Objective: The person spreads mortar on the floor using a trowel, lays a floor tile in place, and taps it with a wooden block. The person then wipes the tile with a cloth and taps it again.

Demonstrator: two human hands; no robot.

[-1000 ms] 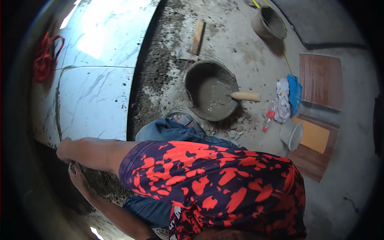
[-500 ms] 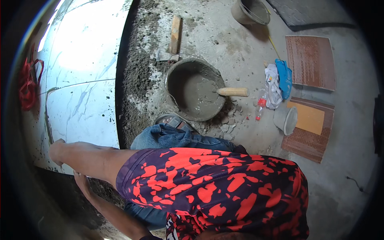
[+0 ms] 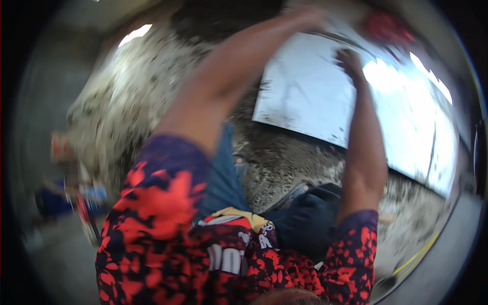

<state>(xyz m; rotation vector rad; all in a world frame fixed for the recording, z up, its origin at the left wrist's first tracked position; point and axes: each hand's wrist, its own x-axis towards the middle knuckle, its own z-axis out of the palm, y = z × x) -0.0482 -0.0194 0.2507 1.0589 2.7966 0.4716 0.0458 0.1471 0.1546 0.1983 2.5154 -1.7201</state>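
- Motion blur softens the left hand [image 3: 309, 18], the right hand [image 3: 351, 64] and the red object [image 3: 389, 29]; glare obscures the tile seams.
- Count: two hands, one red object; number of tiles cannot be determined.
- White tiling [image 3: 305, 87]: below the right hand; far edge near the left hand.
- Finger closure, contact: cannot tell, either hand.

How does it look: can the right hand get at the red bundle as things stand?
Probably yes: the right hand appears over the white tiles, and nothing visible blocks the gap to the red bundle, though blur hides detail.
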